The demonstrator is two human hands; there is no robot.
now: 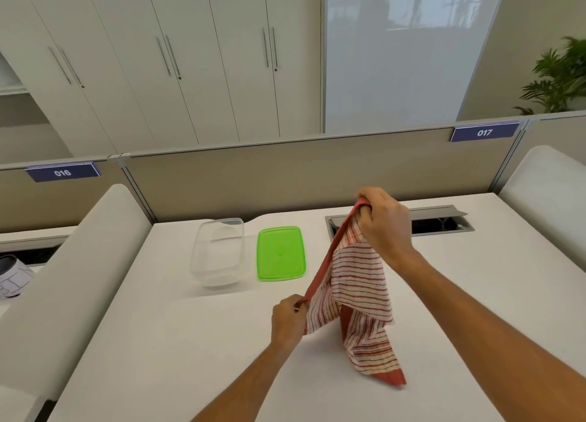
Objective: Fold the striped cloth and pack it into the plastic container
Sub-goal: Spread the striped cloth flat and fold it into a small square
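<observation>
The red and white striped cloth hangs above the white desk, its red edge stretched taut between my two hands and its lower corner drooping toward the desk. My right hand grips the upper corner, raised high. My left hand pinches the lower end of that red edge, close to the desk. The clear plastic container stands open at the back left of the desk, apart from the cloth. Its green lid lies flat beside it on the right.
The white desk is bounded by a beige partition at the back. A grey cable opening is set in the desk behind my right hand. White padded dividers stand on both sides.
</observation>
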